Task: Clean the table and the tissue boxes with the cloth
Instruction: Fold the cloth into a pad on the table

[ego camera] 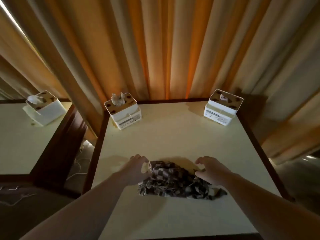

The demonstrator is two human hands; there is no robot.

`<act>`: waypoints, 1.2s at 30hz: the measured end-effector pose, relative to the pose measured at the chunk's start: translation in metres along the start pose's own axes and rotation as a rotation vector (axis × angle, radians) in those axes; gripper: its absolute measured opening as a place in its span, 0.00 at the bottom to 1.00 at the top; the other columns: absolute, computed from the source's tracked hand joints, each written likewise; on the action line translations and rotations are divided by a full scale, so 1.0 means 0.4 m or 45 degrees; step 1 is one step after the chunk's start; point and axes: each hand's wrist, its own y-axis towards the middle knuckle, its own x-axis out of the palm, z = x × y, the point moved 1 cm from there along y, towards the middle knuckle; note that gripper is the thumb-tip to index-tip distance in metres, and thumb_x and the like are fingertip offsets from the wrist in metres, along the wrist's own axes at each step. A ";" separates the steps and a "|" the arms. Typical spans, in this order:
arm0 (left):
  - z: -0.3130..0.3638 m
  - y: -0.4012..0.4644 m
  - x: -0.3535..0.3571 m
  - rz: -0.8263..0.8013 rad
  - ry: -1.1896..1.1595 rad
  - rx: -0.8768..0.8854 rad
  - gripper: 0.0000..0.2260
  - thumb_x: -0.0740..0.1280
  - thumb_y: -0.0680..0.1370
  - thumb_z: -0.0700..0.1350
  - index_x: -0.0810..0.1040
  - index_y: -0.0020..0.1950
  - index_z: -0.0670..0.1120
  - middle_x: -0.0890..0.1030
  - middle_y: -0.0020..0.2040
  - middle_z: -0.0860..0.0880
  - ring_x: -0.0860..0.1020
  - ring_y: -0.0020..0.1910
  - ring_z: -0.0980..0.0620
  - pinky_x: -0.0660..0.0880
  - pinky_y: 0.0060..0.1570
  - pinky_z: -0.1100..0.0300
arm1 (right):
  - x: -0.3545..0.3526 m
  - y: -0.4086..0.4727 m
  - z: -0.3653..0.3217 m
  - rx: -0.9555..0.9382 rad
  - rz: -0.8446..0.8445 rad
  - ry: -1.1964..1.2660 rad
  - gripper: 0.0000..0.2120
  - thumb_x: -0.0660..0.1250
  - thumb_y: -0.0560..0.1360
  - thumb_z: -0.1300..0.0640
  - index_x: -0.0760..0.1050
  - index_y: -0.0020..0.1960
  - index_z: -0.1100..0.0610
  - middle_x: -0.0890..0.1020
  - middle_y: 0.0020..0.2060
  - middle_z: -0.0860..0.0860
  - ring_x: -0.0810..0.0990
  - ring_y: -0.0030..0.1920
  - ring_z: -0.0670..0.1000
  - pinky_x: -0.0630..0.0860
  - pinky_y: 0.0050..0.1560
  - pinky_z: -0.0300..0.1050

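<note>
step: gathering brown-and-white checked cloth (pixel 174 181) near cream desk (pixel 173 135) front edge | left hand (pixel 136 168) grip pinches cloth end — right hand (pixel 210 169) grip curled on other end, bunching it | white tissue boxes (pixel 123 110) at far corners

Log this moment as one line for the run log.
stage: gathering cloth | left hand: gripping checked cloth | right hand: on cloth, grip unclear | tissue boxes: untouched | table

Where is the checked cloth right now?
The checked cloth lies bunched on the near half of the table, between the left hand and the right hand, which both touch it.
</note>
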 end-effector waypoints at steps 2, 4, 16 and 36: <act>-0.011 -0.001 0.018 -0.059 0.016 -0.025 0.23 0.71 0.78 0.56 0.73 0.70 0.51 0.71 0.66 0.49 0.70 0.67 0.47 0.71 0.64 0.52 | 0.019 0.003 0.000 0.000 -0.047 -0.013 0.18 0.67 0.81 0.44 0.74 0.69 0.47 0.76 0.64 0.48 0.76 0.61 0.52 0.76 0.60 0.48; -0.024 -0.009 0.041 -0.094 0.034 -0.062 0.20 0.71 0.79 0.55 0.75 0.69 0.51 0.73 0.65 0.48 0.72 0.65 0.46 0.71 0.62 0.52 | 0.042 -0.003 -0.002 0.001 -0.070 -0.064 0.16 0.66 0.81 0.44 0.74 0.66 0.48 0.76 0.61 0.48 0.75 0.59 0.52 0.75 0.58 0.48; -0.006 -0.010 0.079 0.057 -0.158 -0.076 0.06 0.69 0.81 0.50 0.83 0.53 0.50 0.75 0.51 0.50 0.76 0.49 0.47 0.77 0.49 0.52 | 0.120 0.006 -0.134 -0.167 0.084 -0.285 0.14 0.63 0.78 0.41 0.76 0.58 0.48 0.76 0.52 0.47 0.73 0.56 0.54 0.72 0.59 0.55; 0.166 -0.038 -0.177 0.040 -0.516 0.237 0.09 0.76 0.76 0.50 0.81 0.49 0.47 0.84 0.45 0.46 0.81 0.41 0.53 0.79 0.46 0.50 | -0.121 -0.016 -0.305 -0.342 0.308 0.514 0.06 0.68 0.81 0.53 0.80 0.49 0.54 0.83 0.43 0.49 0.82 0.45 0.50 0.80 0.48 0.48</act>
